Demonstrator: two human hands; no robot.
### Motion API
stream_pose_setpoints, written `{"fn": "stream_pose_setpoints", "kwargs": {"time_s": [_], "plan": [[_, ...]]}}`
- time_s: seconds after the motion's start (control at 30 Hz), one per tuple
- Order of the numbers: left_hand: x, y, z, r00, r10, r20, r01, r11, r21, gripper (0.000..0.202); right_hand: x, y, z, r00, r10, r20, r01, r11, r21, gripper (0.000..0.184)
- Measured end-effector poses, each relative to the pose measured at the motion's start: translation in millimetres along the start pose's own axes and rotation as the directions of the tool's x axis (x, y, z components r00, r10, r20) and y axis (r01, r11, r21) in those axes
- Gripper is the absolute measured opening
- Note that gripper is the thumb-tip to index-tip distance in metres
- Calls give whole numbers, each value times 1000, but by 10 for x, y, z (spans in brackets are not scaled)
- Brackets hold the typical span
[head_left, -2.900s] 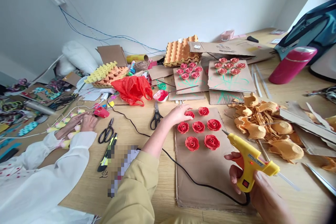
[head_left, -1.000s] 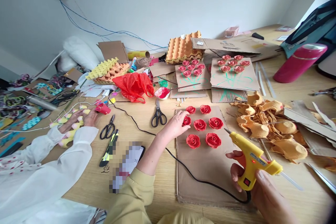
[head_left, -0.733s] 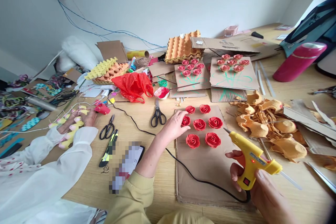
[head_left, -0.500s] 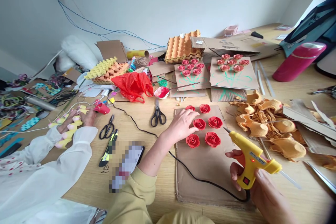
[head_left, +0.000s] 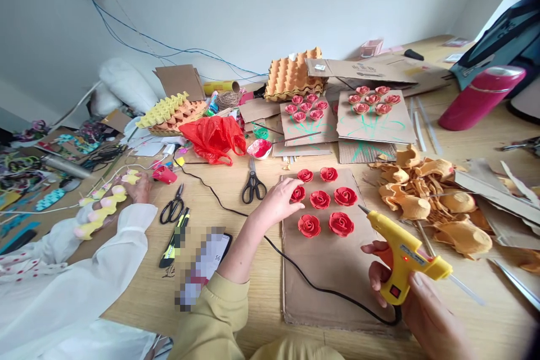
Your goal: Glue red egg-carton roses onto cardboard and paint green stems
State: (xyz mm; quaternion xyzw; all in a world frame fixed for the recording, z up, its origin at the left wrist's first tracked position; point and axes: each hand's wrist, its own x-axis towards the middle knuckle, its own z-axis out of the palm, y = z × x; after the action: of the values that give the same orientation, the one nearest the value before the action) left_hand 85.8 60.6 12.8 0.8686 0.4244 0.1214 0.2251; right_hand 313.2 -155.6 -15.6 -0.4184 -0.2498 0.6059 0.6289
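My left hand [head_left: 276, 202] curls its thumb and fingers around a red rose [head_left: 297, 194] at the left edge of a cardboard sheet [head_left: 320, 275]. Several more red roses [head_left: 341, 224], like the one in my fingers, sit on the sheet's upper part. On the right, my right hand [head_left: 426, 304] grips a yellow hot glue gun [head_left: 407, 253] with its red light lit. The gun's nozzle points up and left, beside the roses. A clear glue stick [head_left: 466, 288] protrudes from its back, and a black cord [head_left: 333, 291] crosses the cardboard from its handle.
Scissors [head_left: 253, 187], a cutter knife [head_left: 175, 239] and a phone [head_left: 206, 267] lie leftward. At far left, a co-worker's hand [head_left: 141, 188] holds a yellow egg-carton strip [head_left: 101, 214]. Torn carton cups [head_left: 415, 202] and a pink bottle [head_left: 481, 98] stand right. Rose-covered boards [head_left: 375, 124] are behind.
My left hand has shifted left and back, uncovering the rose at its fingers. The glue gun has barely moved. The co-worker's yellow strip has moved slightly left.
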Motion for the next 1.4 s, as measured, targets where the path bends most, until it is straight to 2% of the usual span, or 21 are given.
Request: {"fn": "stream_pose_setpoints", "kwargs": {"time_s": [0.13,0.3,0.47,0.6,0.67,0.77,0.93,1.13,1.4], "plan": [[0,5,96,999,-29,-40,29,1000,8,45,-5,-19,30,998,-2,-68,4,999,34,48],[-32,-31,92,995,-65,-78,69,997,47,50,-5,-10,-12,1000,5,7,-5,1000,28,48],[-66,-20,90,994,-66,-90,71,996,47,54,-11,1,-12,1000,2,-6,-2,1000,27,36],[-46,82,55,993,-4,-114,13,997,79,58,-1,10,-38,999,7,33,-7,1000,14,37],[-6,168,51,994,64,-92,-55,994,94,56,1,5,-35,1000,15,28,-15,1000,19,37],[82,295,85,991,133,1,-132,983,130,57,-7,-19,10,1000,20,-19,-20,999,28,37],[201,378,184,981,141,131,-166,965,203,56,-26,-51,73,999,14,-43,-13,1000,26,38],[264,360,222,992,101,74,-115,966,229,53,-25,-52,66,999,25,-31,-24,999,30,38],[276,361,219,995,81,61,-95,957,274,51,-24,-75,112,996,18,-91,-17,1000,18,39]]}}
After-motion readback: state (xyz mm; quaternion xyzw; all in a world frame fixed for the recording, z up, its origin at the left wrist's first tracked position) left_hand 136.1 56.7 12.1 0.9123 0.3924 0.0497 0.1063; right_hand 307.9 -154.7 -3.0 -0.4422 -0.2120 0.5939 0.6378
